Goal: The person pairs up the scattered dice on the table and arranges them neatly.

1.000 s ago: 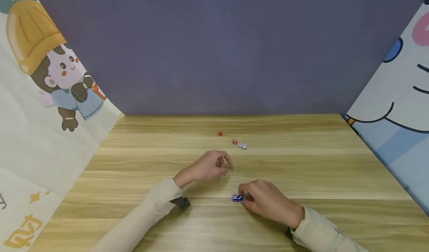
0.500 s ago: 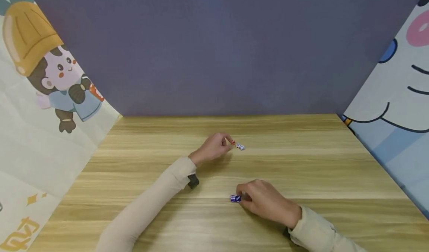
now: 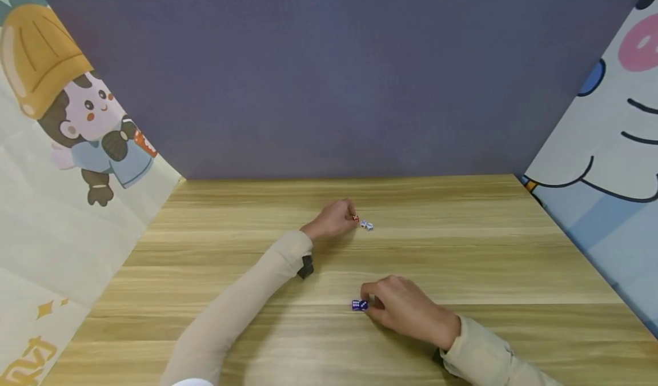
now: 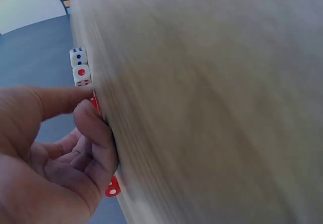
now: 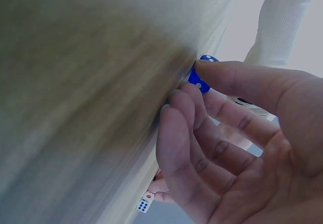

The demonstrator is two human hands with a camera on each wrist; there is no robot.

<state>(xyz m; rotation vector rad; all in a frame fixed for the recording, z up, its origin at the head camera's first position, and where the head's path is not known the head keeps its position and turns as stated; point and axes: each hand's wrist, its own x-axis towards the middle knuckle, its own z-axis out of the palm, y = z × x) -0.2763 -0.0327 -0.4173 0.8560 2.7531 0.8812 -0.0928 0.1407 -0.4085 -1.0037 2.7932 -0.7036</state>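
Note:
At the far middle of the table, my left hand [image 3: 331, 219] pinches a red die [image 4: 95, 103] between thumb and fingertip. Two white dice sit side by side just right of it; the nearer white die [image 4: 82, 74] shows a red dot, the farther white die [image 4: 78, 56] blue dots. A second red die [image 4: 112, 187] appears below the curled fingers in the left wrist view; the hand hides it in the head view. Nearer the front, my right hand [image 3: 406, 309] pinches a blue die [image 3: 364, 305] that touches another blue die [image 3: 356, 305] on its left.
The wood-grain table [image 3: 488, 249] ends at a dark grey panel [image 3: 329, 77] behind. Cartoon-printed sheets stand at the left and right sides. Dark camera mounts [image 3: 305, 266] hang under the wrists.
My left hand has moved forward from mid-table to the red die beside the white dice and pinched it. The right hand has kept its hold on the blue die.

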